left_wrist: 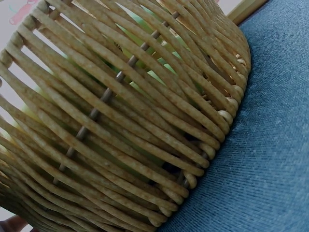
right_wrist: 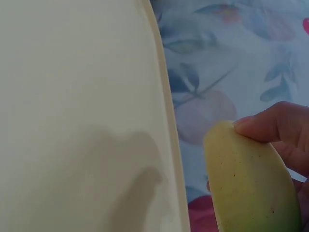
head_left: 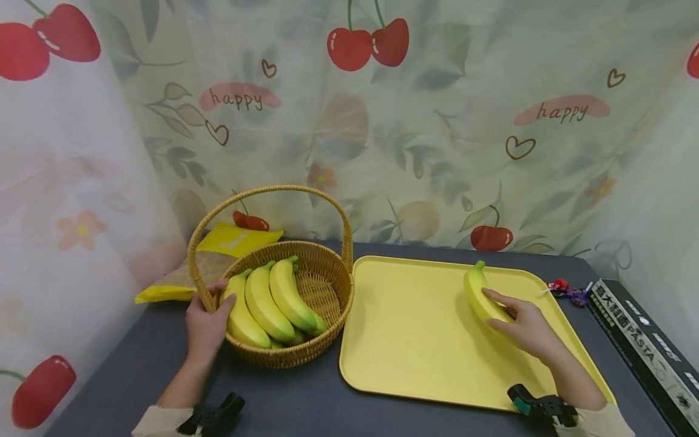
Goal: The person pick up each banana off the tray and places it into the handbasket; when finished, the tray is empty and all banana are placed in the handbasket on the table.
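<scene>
My right hand (head_left: 524, 325) holds a single yellow banana (head_left: 479, 296) over the right part of a yellow tray (head_left: 404, 328). In the right wrist view, the thumb and fingers pinch the banana (right_wrist: 248, 181), whose shadow falls on the tray (right_wrist: 72, 72). On the left stands a round wicker basket (head_left: 289, 359) with a tall arched handle. Several bananas (head_left: 267, 303) lie inside it, stems toward the back. My left hand (head_left: 206, 325) grips the basket's left rim by the foot of the handle. Woven wall (left_wrist: 120, 121) fills most of the left wrist view.
Behind the basket lies a yellow and brown packet (head_left: 235, 240). Small wrapped candies (head_left: 576, 295) sit off the tray's right edge, beside a long black pasta box (head_left: 644, 346). A printed curtain (head_left: 371, 152) hangs behind the dark table (head_left: 306, 400).
</scene>
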A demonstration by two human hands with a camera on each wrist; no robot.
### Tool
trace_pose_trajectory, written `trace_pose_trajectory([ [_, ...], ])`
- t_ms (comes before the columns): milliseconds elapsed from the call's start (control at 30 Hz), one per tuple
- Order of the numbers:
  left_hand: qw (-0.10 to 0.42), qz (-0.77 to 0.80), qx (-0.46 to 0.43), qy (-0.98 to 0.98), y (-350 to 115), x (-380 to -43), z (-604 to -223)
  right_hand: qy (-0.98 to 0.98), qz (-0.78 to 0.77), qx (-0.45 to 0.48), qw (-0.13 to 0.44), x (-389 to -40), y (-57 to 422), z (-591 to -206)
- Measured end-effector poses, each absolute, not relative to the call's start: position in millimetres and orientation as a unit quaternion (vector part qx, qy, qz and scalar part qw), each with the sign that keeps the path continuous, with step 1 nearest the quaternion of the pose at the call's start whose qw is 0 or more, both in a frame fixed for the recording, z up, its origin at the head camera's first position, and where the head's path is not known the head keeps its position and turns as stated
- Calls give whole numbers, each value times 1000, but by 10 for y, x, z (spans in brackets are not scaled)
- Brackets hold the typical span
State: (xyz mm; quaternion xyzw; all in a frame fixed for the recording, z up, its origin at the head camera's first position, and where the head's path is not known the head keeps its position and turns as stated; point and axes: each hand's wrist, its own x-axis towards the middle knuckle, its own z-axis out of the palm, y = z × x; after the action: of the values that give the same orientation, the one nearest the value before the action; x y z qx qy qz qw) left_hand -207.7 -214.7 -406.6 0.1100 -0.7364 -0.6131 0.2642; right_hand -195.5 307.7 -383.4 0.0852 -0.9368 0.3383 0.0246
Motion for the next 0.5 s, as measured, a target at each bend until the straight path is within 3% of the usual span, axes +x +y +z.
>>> trace_pose_trajectory([
  [500,265,-613,112,-736,-2147,-2073,-4058,-913,362,190,2,-1945,2607,-3640],
])
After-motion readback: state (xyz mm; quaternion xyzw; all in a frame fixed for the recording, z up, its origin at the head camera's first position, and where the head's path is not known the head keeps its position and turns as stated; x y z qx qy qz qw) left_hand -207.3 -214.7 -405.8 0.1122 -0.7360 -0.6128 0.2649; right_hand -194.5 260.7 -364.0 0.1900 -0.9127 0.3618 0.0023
